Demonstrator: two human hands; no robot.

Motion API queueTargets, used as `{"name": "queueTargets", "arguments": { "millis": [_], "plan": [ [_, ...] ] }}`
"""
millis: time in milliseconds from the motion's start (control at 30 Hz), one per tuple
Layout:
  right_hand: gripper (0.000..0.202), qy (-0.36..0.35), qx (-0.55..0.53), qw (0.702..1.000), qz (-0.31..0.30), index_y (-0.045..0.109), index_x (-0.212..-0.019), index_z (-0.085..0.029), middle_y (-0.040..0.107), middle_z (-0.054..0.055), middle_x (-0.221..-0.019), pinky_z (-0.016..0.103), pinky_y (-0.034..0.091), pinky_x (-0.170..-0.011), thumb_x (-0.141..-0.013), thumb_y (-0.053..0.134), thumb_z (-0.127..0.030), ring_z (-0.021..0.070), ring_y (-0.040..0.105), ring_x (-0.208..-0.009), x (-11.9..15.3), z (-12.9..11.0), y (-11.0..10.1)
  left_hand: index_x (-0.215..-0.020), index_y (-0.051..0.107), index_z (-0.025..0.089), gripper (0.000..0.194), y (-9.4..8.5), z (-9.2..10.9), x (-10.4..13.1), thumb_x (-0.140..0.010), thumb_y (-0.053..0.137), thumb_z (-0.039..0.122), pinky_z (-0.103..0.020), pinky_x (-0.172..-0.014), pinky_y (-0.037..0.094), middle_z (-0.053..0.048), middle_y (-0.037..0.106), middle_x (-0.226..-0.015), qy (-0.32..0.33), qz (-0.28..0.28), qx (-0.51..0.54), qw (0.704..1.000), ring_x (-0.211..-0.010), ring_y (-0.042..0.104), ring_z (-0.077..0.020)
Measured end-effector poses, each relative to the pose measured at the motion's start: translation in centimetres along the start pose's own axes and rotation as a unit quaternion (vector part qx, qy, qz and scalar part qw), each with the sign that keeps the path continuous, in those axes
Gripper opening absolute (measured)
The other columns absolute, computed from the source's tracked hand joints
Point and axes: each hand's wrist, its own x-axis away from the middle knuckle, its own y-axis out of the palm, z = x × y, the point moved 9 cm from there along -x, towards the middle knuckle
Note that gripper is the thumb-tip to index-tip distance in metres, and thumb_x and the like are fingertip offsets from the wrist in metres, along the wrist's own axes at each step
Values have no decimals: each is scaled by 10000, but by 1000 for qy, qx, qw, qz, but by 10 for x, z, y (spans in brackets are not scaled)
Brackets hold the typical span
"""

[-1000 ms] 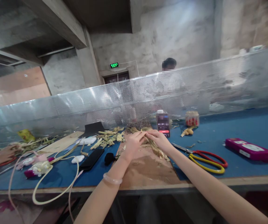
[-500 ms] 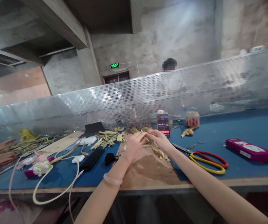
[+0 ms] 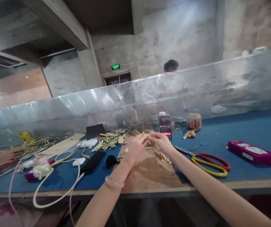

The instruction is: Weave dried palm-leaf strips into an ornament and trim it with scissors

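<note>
My left hand (image 3: 136,144) and my right hand (image 3: 161,141) meet over a brown board (image 3: 147,173), fingers closed in a pinch. Between the fingertips is a pale, dried plant piece, mostly hidden by the hands. Dry yellowish plant strips (image 3: 159,153) lie on the board just under my right hand. Beyond the fingers sits a heap of thin grey-brown dried stems (image 3: 140,127). To the left of my left hand, a pile of pale dried pieces (image 3: 112,139) rests on the blue table. Scissors (image 3: 210,164) with red and yellow handles lie beside my right forearm.
A phone (image 3: 165,127) showing a timer stands behind my hands. To the right are a jar (image 3: 194,121) and a magenta box (image 3: 252,152). On the left lie a black phone (image 3: 93,162), looped cables (image 3: 57,200) and another person's hands (image 3: 5,157). A perforated metal screen (image 3: 97,97) runs behind.
My hands keep nearly the same place and pinch. At the far left, the other person's hands have shifted and come closer together.
</note>
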Motion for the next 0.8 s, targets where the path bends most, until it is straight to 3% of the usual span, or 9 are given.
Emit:
{"name": "queueTargets", "arguments": {
  "millis": [300,567,800],
  "plan": [
    [420,-22,-52,998,-17,438,-801,-221,610,-45,-678,288,459,-680,-561,755,-356,143,609,-676,2,-7,4,-1109,539,204,273,-1,0,1,-844,480,237,-322,-843,472,-51,607,-1021,3,-8,22,1000,-937,570,-170],
    [418,-44,-38,998,-9,425,-774,-214,560,-72,-627,245,424,-618,-564,736,-399,113,570,-632,3,-12,9,-1106,543,206,278,-1,-2,-1,-837,494,255,-318,-844,461,-51,602,-1019,-24,1,18,1000,-940,565,-173],
    [446,7,-83,995,50,475,-809,-206,575,-59,-680,208,388,-528,-515,773,-363,94,544,-600,4,-6,-6,-1166,525,208,331,-13,-6,-1,-847,478,283,-308,-874,446,-53,612,-1063,-43,59,85,994,-968,563,-160]
  ]
}}
